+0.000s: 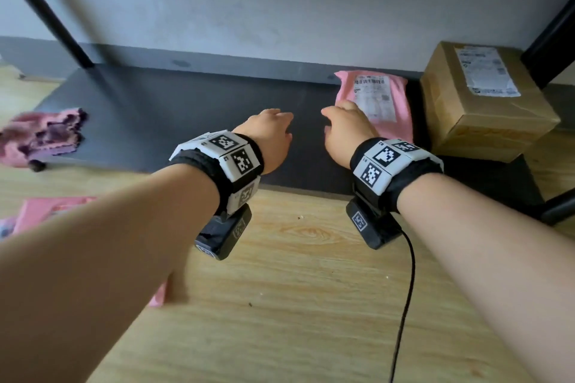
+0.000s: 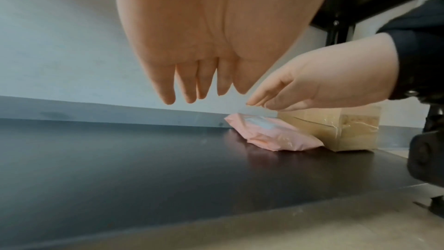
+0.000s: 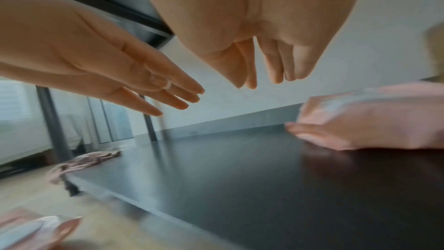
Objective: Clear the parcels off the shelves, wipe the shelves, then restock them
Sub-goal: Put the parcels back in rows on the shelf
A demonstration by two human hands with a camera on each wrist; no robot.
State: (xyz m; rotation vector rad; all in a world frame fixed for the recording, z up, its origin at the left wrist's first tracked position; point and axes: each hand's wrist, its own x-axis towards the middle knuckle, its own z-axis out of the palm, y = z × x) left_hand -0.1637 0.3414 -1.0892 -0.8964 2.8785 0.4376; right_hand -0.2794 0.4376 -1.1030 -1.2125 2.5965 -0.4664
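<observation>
- The left hand [image 1: 270,137] hangs palm down above the dark shelf board [image 1: 174,121], its fingers [image 2: 168,90] straight, slightly spread and holding nothing.
- The right hand [image 1: 345,130] hangs just beside it, also palm down, over the near left corner of the pink mailer bag [image 1: 378,102]; its fingers [image 3: 276,67] are straight and close together, clear of the bag in the wrist views.
- The pink mailer bag lies flat on the right part of the shelf board, label up, near the grey wall [image 1: 280,3].
- A brown cardboard box [image 1: 485,99] stands at the right end of the shelf board, just beside the pink mailer bag, with a white label on top.
- A pink and purple cloth [image 1: 43,137] lies crumpled over the left end of the shelf board.
- 1 more pink parcel [image 1: 46,211] lies on the wooden floor [image 1: 295,305] at the left, partly hidden by the left forearm.
- Both wrists carry black straps with square printed markers, and a black cable [image 1: 404,305] runs from the right wrist unit.
</observation>
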